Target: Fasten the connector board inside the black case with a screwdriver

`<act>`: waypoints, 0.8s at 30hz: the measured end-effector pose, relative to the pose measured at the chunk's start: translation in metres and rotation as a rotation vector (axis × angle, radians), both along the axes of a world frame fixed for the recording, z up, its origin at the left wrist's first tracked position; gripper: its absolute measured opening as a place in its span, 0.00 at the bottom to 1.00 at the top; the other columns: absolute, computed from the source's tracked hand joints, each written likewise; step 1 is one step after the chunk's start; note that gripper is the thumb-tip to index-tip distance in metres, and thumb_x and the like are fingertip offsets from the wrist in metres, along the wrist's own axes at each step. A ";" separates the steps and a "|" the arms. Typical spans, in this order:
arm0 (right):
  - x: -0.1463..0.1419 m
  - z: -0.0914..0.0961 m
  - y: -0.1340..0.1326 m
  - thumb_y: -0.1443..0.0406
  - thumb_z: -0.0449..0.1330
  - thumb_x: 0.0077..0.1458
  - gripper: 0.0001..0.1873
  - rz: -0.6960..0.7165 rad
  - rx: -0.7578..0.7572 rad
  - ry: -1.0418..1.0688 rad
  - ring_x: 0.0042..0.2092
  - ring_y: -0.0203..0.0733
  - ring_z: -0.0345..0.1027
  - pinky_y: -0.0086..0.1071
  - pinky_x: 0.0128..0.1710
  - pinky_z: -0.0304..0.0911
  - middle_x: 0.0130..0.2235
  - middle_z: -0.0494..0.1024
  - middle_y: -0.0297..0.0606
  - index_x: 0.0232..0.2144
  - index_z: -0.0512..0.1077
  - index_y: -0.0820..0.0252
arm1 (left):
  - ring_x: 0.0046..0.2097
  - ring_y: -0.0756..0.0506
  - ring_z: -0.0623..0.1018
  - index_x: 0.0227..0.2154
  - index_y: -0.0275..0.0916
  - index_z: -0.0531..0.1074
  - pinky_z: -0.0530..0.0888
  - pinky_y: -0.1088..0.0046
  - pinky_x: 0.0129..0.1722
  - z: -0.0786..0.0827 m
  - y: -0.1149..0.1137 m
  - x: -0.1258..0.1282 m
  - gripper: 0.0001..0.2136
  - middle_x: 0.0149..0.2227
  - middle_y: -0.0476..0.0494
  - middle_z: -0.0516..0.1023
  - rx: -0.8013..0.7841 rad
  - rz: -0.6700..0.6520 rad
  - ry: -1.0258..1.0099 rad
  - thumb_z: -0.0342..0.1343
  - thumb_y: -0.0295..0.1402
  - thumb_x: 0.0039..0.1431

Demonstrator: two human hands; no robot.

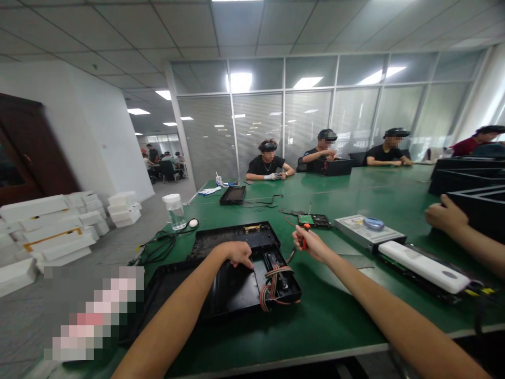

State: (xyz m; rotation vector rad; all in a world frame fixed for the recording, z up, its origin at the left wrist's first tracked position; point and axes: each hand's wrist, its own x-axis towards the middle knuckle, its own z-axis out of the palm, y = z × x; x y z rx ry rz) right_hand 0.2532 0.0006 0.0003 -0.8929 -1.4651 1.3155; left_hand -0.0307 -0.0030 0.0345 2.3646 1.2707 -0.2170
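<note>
A shallow black plastic casing (221,289) lies on the table in front of me, with striped ribbon cables (272,287) bundled over the mechanism at its right end. Over its middle is my left hand (238,253), fingers curled together and one fingertip down at the inner edge; whatever they may pinch is hidden. My right hand (315,246) is closed around the red-orange handle of a screwdriver (305,234), raised to the right of the casing. Behind the casing rests another black panel (236,237). Just beyond the right hand sits a green circuit board in a black frame (315,219).
On the right are a metal disc drive (366,231) with a blue tape roll (373,224) on top, a long white device (424,266), and another person's hand (447,216) by black boxes. A clear jar (174,212) and black cables (160,247) stand left. Co-workers sit opposite.
</note>
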 end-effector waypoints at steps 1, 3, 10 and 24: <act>-0.001 0.004 -0.004 0.50 0.46 0.53 0.22 0.015 0.100 -0.156 0.19 0.31 0.55 0.25 0.19 0.51 0.17 0.63 0.30 0.21 0.62 0.61 | 0.18 0.51 0.67 0.19 0.36 0.65 0.64 0.78 0.21 0.005 0.001 -0.001 0.18 0.13 0.52 0.65 0.089 -0.024 -0.047 0.51 0.47 0.51; -0.008 0.014 -0.018 0.49 0.45 0.53 0.25 0.088 0.340 -0.498 0.21 0.32 0.57 0.26 0.22 0.52 0.17 0.65 0.32 0.19 0.64 0.63 | 0.24 0.50 0.70 0.22 0.35 0.67 0.65 0.77 0.28 0.014 0.005 -0.006 0.21 0.19 0.49 0.70 0.321 -0.038 -0.177 0.40 0.47 0.59; -0.044 0.039 -0.102 0.61 0.50 0.54 0.11 0.251 0.895 -1.104 0.35 0.39 0.66 0.30 0.34 0.57 0.37 0.73 0.40 0.31 0.71 0.58 | 0.38 0.44 0.73 0.46 0.36 0.61 0.65 0.74 0.34 0.016 0.017 -0.034 0.23 0.38 0.38 0.73 0.486 0.109 -0.014 0.45 0.49 0.55; 0.001 -0.003 -0.161 0.64 0.48 0.55 0.05 0.111 0.733 -1.019 0.35 0.42 0.64 0.34 0.34 0.60 0.35 0.70 0.40 0.31 0.64 0.55 | 0.35 0.47 0.72 0.33 0.37 0.71 0.64 0.77 0.35 -0.004 0.015 -0.055 0.08 0.32 0.46 0.74 0.474 -0.159 0.028 0.56 0.36 0.51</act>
